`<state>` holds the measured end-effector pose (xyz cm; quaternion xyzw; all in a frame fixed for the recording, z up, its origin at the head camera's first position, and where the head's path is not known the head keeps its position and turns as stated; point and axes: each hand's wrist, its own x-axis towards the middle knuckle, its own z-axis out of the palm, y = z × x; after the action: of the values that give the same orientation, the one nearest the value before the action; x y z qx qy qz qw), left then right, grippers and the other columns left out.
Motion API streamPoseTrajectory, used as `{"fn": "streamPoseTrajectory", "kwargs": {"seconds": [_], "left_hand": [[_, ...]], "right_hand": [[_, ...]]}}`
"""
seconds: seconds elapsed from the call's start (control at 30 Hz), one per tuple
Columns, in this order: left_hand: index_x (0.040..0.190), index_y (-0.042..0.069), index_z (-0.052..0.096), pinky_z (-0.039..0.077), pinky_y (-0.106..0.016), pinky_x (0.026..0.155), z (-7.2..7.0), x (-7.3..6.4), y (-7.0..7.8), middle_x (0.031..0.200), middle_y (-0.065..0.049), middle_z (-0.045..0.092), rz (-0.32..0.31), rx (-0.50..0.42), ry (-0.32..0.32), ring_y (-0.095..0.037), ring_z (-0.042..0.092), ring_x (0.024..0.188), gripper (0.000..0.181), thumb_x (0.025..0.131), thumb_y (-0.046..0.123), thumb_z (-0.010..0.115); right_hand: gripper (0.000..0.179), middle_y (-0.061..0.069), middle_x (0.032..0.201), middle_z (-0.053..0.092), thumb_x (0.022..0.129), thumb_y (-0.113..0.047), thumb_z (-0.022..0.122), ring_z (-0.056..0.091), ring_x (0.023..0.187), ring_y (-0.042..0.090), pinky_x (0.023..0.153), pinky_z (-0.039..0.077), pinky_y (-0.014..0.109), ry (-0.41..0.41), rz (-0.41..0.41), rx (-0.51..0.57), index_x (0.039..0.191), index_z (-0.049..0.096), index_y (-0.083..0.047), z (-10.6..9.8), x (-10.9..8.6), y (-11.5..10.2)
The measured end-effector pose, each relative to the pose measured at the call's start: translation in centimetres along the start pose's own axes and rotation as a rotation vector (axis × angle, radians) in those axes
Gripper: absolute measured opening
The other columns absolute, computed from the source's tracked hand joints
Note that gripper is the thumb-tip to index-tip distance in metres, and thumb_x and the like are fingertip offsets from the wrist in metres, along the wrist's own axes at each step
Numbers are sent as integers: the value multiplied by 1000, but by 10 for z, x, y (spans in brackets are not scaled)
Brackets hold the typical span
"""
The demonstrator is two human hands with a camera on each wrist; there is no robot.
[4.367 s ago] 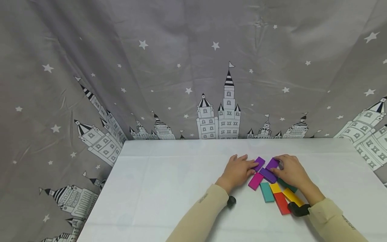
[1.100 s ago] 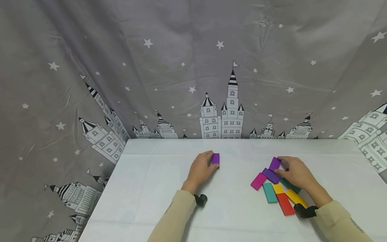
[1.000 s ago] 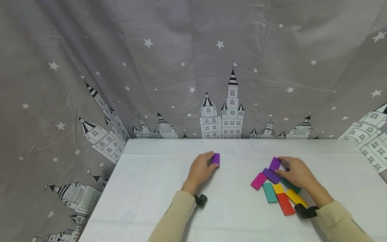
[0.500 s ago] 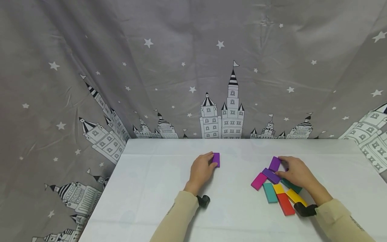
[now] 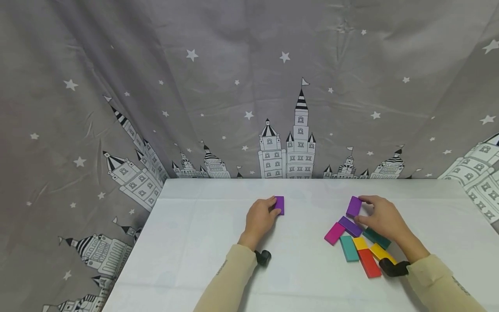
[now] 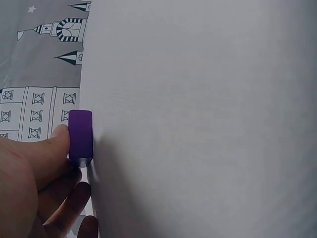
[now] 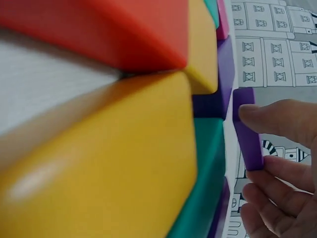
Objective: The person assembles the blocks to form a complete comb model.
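Note:
At the middle of the white table, my left hand [image 5: 259, 220] pinches a purple block [image 5: 280, 206] between thumb and fingers. The left wrist view shows that block [image 6: 80, 136] standing against the table surface. Farther right, another purple block [image 5: 353, 207] is pinched by my right hand [image 5: 383, 216], tilted, just beyond the loose group. In the right wrist view the thumb lies on one side of this block [image 7: 249, 141] and fingers on the other. Nearest to it lies a violet block [image 5: 350, 226], with a pink block [image 5: 334, 234] against its left end.
Toward the front lie a teal block [image 5: 349, 248], a yellow block [image 5: 360, 243], a red block [image 5: 369, 262], another yellow block [image 5: 383, 254] and a dark green block [image 5: 377, 238]. A further purple piece [image 7: 219, 213] shows low in the right wrist view. A grey castle-print curtain [image 5: 218, 108] hangs behind.
Since the oldest frame, my left hand has carried its purple block leftward away from the group. My right hand has just raised its purple block slightly off the violet one.

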<state>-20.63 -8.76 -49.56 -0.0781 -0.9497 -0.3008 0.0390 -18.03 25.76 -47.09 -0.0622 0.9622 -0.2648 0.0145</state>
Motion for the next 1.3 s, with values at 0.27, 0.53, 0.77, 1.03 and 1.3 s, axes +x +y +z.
{"fn": "streamPoseTrajectory", "kwargs": {"seconds": [0.27, 0.53, 0.77, 1.03, 1.3], "left_hand": [[130, 8, 67, 48, -46, 106, 0, -1, -3, 131, -9, 66, 8, -31, 16, -33, 61, 122, 40, 93, 23, 73], [129, 7, 68, 49, -47, 104, 1, -2, -3, 128, -12, 68, 22, -56, 44, -34, 62, 118, 40, 92, 21, 74], [128, 6, 68, 48, -47, 105, 1, -3, -3, 128, -12, 68, 5, -71, 44, -34, 62, 119, 39, 92, 20, 74], [129, 6, 68, 48, -48, 105, 2, -5, -4, 128, -12, 68, 9, -94, 42, -35, 62, 119, 39, 92, 19, 74], [128, 6, 68, 49, -48, 103, 2, -4, -4, 126, -14, 69, 12, -84, 58, -35, 63, 117, 39, 92, 19, 74]], "right_hand": [[67, 33, 133, 55, 85, -25, 80, 54, 116, 53, 92, 50, 66, 58, -49, 47, 137, 54, 7, -1, 8, -15], [66, 31, 136, 54, 87, -27, 79, 54, 116, 51, 94, 49, 66, 61, -84, 86, 139, 54, 4, 2, 23, -30], [64, 28, 135, 57, 87, -26, 78, 56, 116, 48, 94, 49, 64, 72, -124, 133, 139, 55, 3, 13, 35, -40], [63, 26, 135, 59, 85, -25, 79, 57, 115, 47, 94, 49, 61, 86, -154, 178, 137, 58, 2, 30, 49, -57], [61, 24, 133, 61, 83, -22, 80, 59, 116, 44, 96, 50, 58, 96, -190, 182, 135, 60, 2, 44, 65, -75]]}}
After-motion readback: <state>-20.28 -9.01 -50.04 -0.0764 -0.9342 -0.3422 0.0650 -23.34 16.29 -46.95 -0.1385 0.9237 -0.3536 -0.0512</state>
